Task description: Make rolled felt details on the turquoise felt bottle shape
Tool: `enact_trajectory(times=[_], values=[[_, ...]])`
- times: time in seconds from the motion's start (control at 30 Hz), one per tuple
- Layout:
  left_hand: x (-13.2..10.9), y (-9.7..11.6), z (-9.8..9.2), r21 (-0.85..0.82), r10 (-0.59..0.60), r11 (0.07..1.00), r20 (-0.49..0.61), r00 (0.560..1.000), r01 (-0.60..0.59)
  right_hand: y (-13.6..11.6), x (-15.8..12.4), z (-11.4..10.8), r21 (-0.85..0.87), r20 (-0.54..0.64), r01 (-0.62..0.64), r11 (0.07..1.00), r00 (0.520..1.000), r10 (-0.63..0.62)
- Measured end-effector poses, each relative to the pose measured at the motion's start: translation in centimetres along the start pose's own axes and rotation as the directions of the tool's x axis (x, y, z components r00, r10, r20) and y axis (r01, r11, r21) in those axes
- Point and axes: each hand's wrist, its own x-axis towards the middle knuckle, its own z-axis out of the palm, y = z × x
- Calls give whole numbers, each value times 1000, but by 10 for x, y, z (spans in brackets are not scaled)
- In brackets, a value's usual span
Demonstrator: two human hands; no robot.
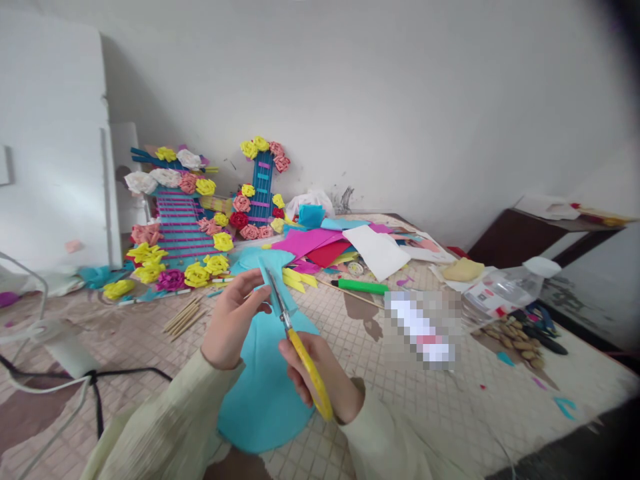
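My left hand [235,319] pinches a narrow folded piece of light blue paper [277,288], holding it upright over the table. My right hand [320,373] is wrapped round the yellow handles of a pair of scissors [307,370]. Their metal blades point up and to the left and lie along the folded paper, close to my left fingertips. Whether the blades are parted is hard to tell. Beneath both hands a large light blue sheet with a rounded lower edge [265,400] lies on the tiled-pattern tabletop [365,413].
Flower-decorated panels [185,223] [261,187] lean at the back. Wooden sticks [184,318] lie left of my hands. Coloured sheets [320,243], a green marker [363,287], a plastic bottle [510,290] and nuts [515,340] are behind and right. Cables [95,383] cross the left side.
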Motion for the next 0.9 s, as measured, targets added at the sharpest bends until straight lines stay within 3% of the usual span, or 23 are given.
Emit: enact_trajectory(times=[0.23, 0.5, 0.9], values=[[0, 1, 0, -2, 1, 1000, 6, 1000, -1, -2, 0, 0, 9, -5, -48, 999, 999, 48], [-1, 2, 3, -64, -49, 997, -7, 999, 48, -2, 0, -1, 17, -7, 18, 1000, 1000, -18], [-3, 4, 5, -13, -27, 1000, 12, 1000, 28, -1, 1, -2, 24, -7, 52, 998, 999, -52]])
